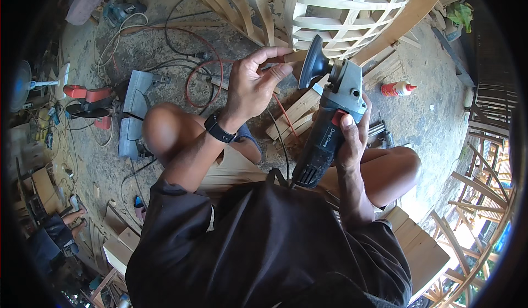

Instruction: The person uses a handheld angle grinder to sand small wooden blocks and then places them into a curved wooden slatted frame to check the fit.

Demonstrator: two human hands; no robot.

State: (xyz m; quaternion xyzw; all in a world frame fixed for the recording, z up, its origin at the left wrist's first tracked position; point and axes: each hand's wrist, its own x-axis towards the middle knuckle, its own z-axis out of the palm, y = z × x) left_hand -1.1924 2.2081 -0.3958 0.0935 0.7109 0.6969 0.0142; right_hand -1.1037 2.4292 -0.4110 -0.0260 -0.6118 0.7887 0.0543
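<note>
My right hand [355,137] is wrapped round the body of an angle grinder [335,115], with the thumb by its red switch. The tool is held tilted above my lap, head up and away from me. On its head sits a round black backing pad [312,63], turned edge-on toward my left hand [256,82]. Between that hand's thumb and index finger is a thin tan piece [296,60], which looks like a sanding disc. It is close against the pad's face; whether they touch I cannot tell.
A curved wooden lattice frame [352,16] stands ahead, with wood offcuts [297,112] near it. A red-and-white glue bottle [397,89] lies to the right. Cables and a red cord [190,82] cross the floor at left, beside a cut-off saw [88,101]. Another person's legs [74,220] show far left.
</note>
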